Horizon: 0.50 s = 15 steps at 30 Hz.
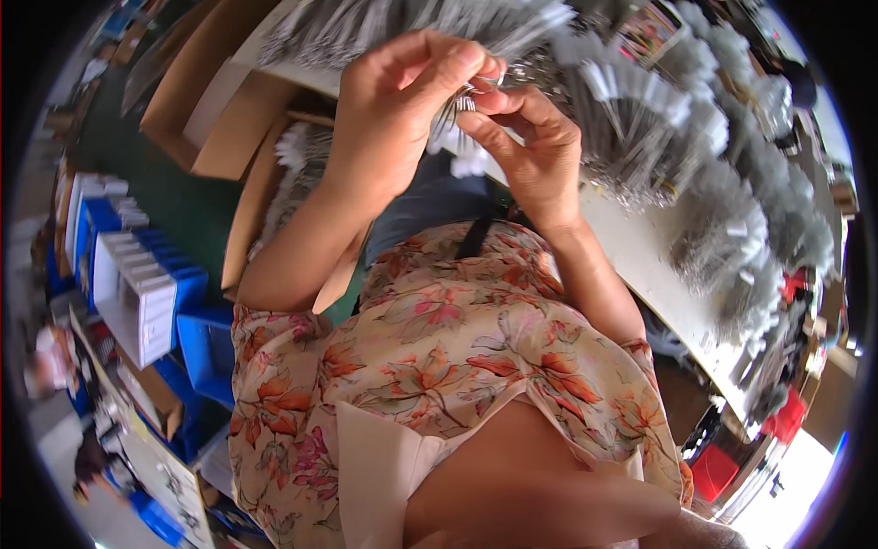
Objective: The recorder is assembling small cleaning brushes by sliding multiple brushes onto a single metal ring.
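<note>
Both my hands are raised together at the top centre, over the table's edge. My left hand (389,114) pinches, thumb against fingers, several thin wire stems with looped metal ends (467,103). My right hand (535,146) meets it from the right, thumb and forefinger closed on the same shiny loops. The stems are partly hidden behind my fingers, and their far ends cannot be made out. Close beside my right hand lie bundles of thin wire-stemmed pieces (631,114) with pale, fuzzy ends, like small brushes.
A white table (622,242) runs along the right, heaped with grey-white bundles (732,233). Open cardboard boxes (224,123) stand at the upper left; one holds similar pieces. Blue and white bins (137,297) are stacked at left. Red containers (713,471) sit lower right. Another person (96,462) is far left.
</note>
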Each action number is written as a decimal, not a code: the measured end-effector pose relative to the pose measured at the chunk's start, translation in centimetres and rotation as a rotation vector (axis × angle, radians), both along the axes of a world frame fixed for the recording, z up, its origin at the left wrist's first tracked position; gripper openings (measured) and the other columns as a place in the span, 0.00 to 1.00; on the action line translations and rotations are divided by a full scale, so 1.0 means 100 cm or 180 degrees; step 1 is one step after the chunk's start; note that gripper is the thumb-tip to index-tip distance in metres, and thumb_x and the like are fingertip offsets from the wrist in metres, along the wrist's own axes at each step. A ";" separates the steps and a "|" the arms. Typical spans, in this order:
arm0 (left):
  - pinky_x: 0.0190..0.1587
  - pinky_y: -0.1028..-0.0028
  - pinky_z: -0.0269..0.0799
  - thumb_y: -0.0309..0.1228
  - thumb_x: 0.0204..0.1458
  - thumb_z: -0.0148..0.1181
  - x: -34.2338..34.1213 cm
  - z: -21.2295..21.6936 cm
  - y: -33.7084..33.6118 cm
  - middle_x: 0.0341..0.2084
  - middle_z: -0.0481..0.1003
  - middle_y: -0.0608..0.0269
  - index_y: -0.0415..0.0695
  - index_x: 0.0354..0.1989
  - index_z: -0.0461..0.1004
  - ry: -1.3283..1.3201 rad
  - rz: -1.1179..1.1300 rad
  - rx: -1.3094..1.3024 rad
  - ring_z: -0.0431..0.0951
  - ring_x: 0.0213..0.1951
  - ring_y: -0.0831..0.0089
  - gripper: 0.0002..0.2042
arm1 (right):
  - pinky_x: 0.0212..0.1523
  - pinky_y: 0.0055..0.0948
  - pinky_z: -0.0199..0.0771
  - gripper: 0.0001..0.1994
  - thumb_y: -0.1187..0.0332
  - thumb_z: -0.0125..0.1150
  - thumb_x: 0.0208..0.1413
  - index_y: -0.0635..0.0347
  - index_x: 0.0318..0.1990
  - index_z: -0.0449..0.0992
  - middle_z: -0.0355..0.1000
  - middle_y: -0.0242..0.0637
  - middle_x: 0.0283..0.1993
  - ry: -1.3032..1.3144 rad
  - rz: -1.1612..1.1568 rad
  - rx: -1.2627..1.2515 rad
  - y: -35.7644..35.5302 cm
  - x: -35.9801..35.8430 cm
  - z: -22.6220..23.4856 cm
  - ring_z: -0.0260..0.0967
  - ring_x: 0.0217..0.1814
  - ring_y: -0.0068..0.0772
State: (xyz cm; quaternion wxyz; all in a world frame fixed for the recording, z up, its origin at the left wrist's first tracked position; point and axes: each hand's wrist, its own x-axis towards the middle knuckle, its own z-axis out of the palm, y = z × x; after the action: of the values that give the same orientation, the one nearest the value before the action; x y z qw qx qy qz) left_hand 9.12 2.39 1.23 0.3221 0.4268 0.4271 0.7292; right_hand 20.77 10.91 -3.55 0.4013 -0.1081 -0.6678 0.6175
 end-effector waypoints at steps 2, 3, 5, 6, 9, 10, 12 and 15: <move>0.31 0.79 0.69 0.29 0.54 0.52 -0.016 0.012 -0.015 0.31 0.74 0.57 0.36 0.32 0.72 0.0402 0.0198 -0.0262 0.70 0.25 0.78 0.08 | 0.42 0.21 0.68 0.08 0.72 0.64 0.46 0.63 0.35 0.75 0.72 0.34 0.34 -0.0505 0.0083 0.0105 0.005 -0.002 -0.004 0.69 0.38 0.23; 0.29 0.80 0.68 0.28 0.54 0.52 -0.031 0.015 -0.024 0.29 0.74 0.58 0.36 0.31 0.72 0.0719 0.0014 -0.0395 0.70 0.24 0.80 0.08 | 0.43 0.22 0.67 0.08 0.73 0.63 0.46 0.63 0.35 0.75 0.72 0.36 0.35 -0.0565 0.0032 0.0154 0.005 0.001 -0.004 0.69 0.39 0.24; 0.28 0.81 0.67 0.28 0.54 0.51 -0.049 0.020 -0.046 0.27 0.73 0.61 0.37 0.30 0.72 0.0958 -0.0268 -0.1073 0.70 0.23 0.80 0.07 | 0.44 0.22 0.65 0.06 0.75 0.61 0.48 0.64 0.34 0.75 0.73 0.37 0.35 -0.0811 -0.0016 0.0291 0.012 0.015 -0.011 0.69 0.39 0.26; 0.27 0.82 0.67 0.28 0.54 0.51 -0.058 0.012 -0.058 0.26 0.73 0.63 0.37 0.29 0.71 0.1248 -0.0369 -0.1423 0.70 0.22 0.81 0.07 | 0.43 0.21 0.65 0.05 0.77 0.60 0.48 0.64 0.34 0.75 0.73 0.36 0.34 -0.1010 -0.0055 0.0283 0.012 0.023 -0.012 0.69 0.39 0.24; 0.24 0.75 0.68 0.27 0.50 0.52 -0.074 -0.058 -0.076 0.19 0.73 0.61 0.39 0.25 0.71 0.2052 -0.0513 -0.2573 0.73 0.19 0.78 0.06 | 0.43 0.20 0.64 0.05 0.78 0.58 0.49 0.67 0.34 0.74 0.73 0.35 0.34 -0.1225 -0.0171 -0.0066 0.014 0.038 -0.021 0.67 0.39 0.21; 0.27 0.70 0.69 0.28 0.48 0.52 -0.076 -0.092 -0.084 0.18 0.73 0.56 0.39 0.24 0.71 0.2220 -0.0576 -0.2879 0.76 0.22 0.70 0.06 | 0.43 0.20 0.64 0.05 0.78 0.58 0.49 0.67 0.34 0.74 0.73 0.35 0.34 -0.1239 -0.0106 -0.0071 0.015 0.041 -0.026 0.67 0.39 0.21; 0.33 0.62 0.69 0.29 0.42 0.53 -0.087 -0.174 -0.087 0.22 0.73 0.52 0.41 0.23 0.72 0.3316 -0.0690 -0.2825 0.74 0.27 0.55 0.05 | 0.44 0.20 0.63 0.04 0.79 0.58 0.49 0.67 0.34 0.74 0.72 0.34 0.34 -0.1413 -0.0226 -0.0336 0.020 0.050 -0.037 0.66 0.39 0.20; 0.34 0.64 0.69 0.30 0.41 0.55 -0.115 -0.231 -0.077 0.20 0.73 0.54 0.41 0.21 0.71 0.4318 -0.0409 -0.3087 0.74 0.28 0.56 0.06 | 0.44 0.20 0.63 0.05 0.79 0.58 0.49 0.67 0.35 0.74 0.72 0.32 0.34 -0.1540 -0.0320 -0.0599 0.028 0.060 -0.050 0.65 0.39 0.19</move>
State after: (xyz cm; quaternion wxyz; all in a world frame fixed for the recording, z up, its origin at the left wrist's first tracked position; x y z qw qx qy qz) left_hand -2.34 -5.27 -21.86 0.1841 0.6107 0.7696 0.0296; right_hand 26.78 13.70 -8.58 0.2483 -0.3225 -0.6778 0.6124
